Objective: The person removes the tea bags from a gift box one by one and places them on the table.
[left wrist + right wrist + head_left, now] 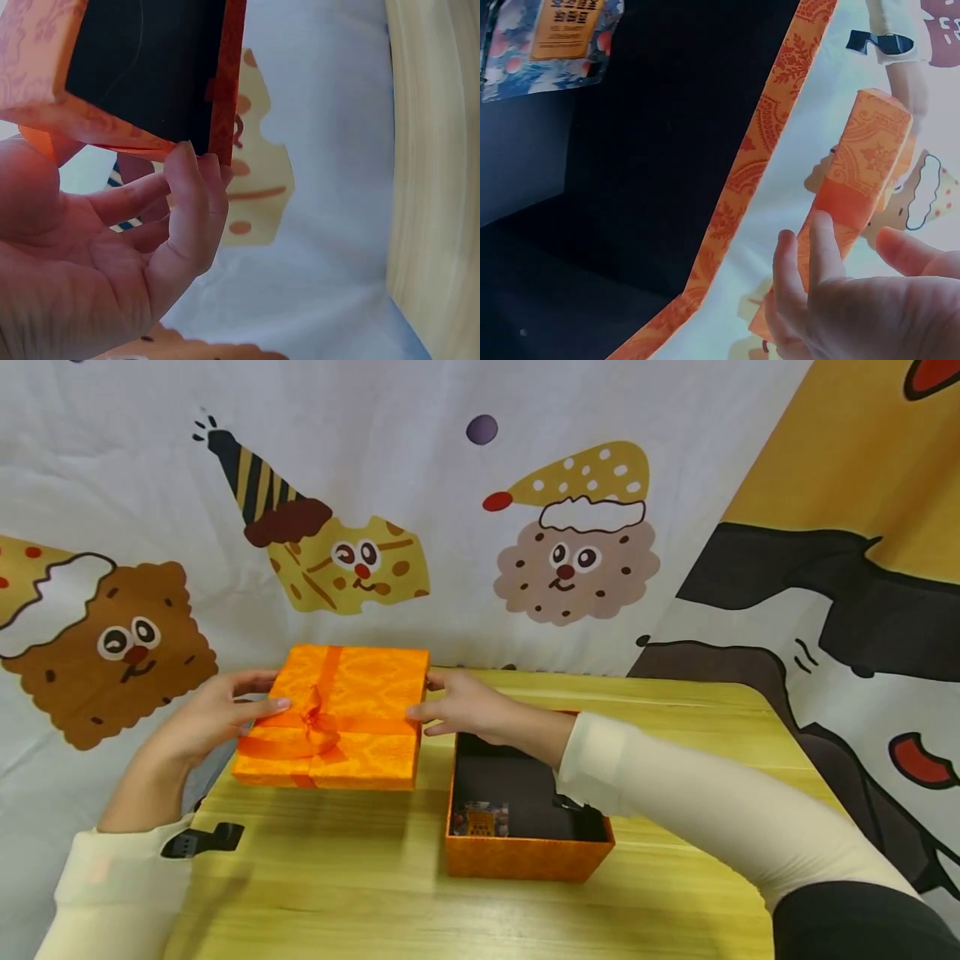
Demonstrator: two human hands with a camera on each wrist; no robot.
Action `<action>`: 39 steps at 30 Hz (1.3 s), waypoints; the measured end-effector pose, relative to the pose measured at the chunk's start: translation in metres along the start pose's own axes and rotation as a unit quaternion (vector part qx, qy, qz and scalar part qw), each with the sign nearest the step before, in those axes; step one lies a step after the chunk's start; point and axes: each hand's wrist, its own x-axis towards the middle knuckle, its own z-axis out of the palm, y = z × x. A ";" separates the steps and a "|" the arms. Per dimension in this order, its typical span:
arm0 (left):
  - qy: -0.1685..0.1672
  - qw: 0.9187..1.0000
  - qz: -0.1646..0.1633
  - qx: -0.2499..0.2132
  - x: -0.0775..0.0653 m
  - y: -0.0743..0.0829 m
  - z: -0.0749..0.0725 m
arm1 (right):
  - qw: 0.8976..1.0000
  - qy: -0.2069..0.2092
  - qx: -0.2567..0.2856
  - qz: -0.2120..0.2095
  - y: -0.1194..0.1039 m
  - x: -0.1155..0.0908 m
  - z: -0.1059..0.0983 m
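An orange patterned gift-box lid (367,685) with an orange ribbon and bow (313,727) is held above the table. My left hand (213,710) grips its left edge, thumb on top and fingertips under the rim. The lid's dark inside shows in the left wrist view. At the opposite edge, my right hand (468,703) holds the lid between thumb and fingers. Under the right forearm stands the open box base (525,860), orange outside and black inside. A small printed packet (547,45) lies in it; the forearm hides the box's far part.
The box base rests on a yellow wood-grain table (337,877). Behind hangs a white cloth (420,460) printed with cartoon biscuits and cheese. Dark straps (202,841) are around the sleeved wrists.
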 end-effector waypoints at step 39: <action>-0.021 0.996 -0.065 0.059 0.003 -0.060 -0.020 | 0.994 -0.033 -0.043 0.093 0.009 0.054 0.051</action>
